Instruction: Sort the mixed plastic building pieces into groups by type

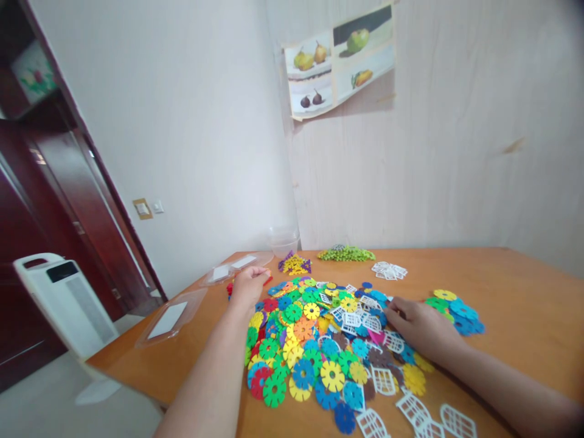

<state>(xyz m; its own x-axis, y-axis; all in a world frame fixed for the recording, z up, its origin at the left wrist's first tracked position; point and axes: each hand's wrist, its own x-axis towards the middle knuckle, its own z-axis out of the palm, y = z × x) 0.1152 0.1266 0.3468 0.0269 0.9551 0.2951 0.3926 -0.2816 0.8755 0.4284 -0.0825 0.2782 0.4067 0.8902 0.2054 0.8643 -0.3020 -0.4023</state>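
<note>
A wide heap of notched plastic disks [311, 311] in many colours lies in front of me, with white window-shaped pieces [352, 320] mixed in. My left hand [250, 285] is over the heap's far left side, its fingers pinched on a small red plastic piece [268, 281]. Partly hidden behind that hand is a small group of red pieces [229, 291]. At the heap's right edge, my right hand [417, 321] has its fingers curled together. A bit of white shows by its fingertips, but what they hold is unclear.
Along the back stand a clear tub [283, 243], a purple and yellow pile [295, 264], a green pile [347, 253] and white pieces [389, 270]. Blue and yellow disks [464, 313] lie at right. Clear lids [170, 319] rest at the left edge, above a white appliance [68, 304].
</note>
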